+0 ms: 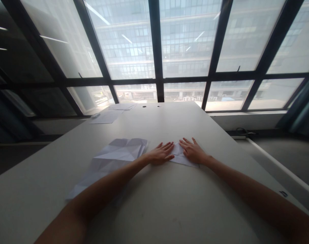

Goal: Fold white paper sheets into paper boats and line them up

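A small folded sheet of white paper [178, 150] lies flat on the white table [164, 196], between my two hands. My left hand [160, 154] rests palm down at its left side, fingers stretched out and touching the paper's edge. On the right side, my right hand [192, 151] presses on the paper with its fingers spread. Part of the paper is hidden under both hands. Neither hand grips anything. Left of my left hand lie creased white paper sheets [119, 149], partly covered by my left forearm.
Flat white sheets [103, 117] are at the table's far left. Two small round dark spots, one a hole [144, 106], show near the far edge. A dark object [283, 194] is by the right edge. Tall framed windows [185, 40] stand beyond the table.
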Motion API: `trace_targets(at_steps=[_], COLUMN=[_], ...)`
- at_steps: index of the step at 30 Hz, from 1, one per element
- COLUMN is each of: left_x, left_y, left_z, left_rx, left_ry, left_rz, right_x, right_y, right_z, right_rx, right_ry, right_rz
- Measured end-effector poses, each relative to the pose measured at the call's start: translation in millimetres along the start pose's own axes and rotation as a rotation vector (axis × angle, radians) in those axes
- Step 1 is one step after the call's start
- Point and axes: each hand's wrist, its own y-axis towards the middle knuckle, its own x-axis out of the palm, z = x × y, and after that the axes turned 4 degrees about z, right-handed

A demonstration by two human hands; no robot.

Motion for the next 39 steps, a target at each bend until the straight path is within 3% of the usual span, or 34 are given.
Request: trace_targets(at_steps=[5,8,10,12,15,18,21,28,35,39], left_x=[3.9,7.3,6.9,4.6,1.5,0.5,0.1,4.1,7.5,-0.4], left_y=[-0.5,3.9,5.7,5.7,3.7,2.3,1.9,1.6,2.3,-1.3], left_z=[-9.2,-8.2,-3.1,4.4,14.8,18.8,18.7,17.2,11.5,18.5], left_rx=[-0.175,-0.23,-0.185,-0.05,0.157,0.265,0.264,0.155,0.135,0.217], left_ry=[0.038,0.024,-0.004,-0.052,-0.098,-0.085,-0.076,-0.017,-0.017,-0.044], left_rz=[0.021,0.145,0.244,0.29,0.257,0.184,0.171,0.188,0.167,0.151], right_x=[-0.7,-1.1,-1.4,-1.6,-1.5,-0.5,-0.4,-5.8,0.5,0.6], right_y=[-0.1,0.0,0.7,1.9,3.8,4.8,4.7,2.8,1.9,5.5], right_z=[2.9,8.1,12.1,15.9,20.7,24.1,24.6,9.4,4.0,7.0], right_rx=[0.011,0.006,-0.009,-0.032,-0.063,-0.071,-0.077,-0.009,-0.08,0.092], right_ry=[-0.008,0.001,0.018,0.046,0.104,0.162,0.166,0.061,0.268,0.46], right_rz=[-0.002,-0.005,-0.011,-0.022,-0.039,-0.051,-0.014,0.278,0.298,0.328])
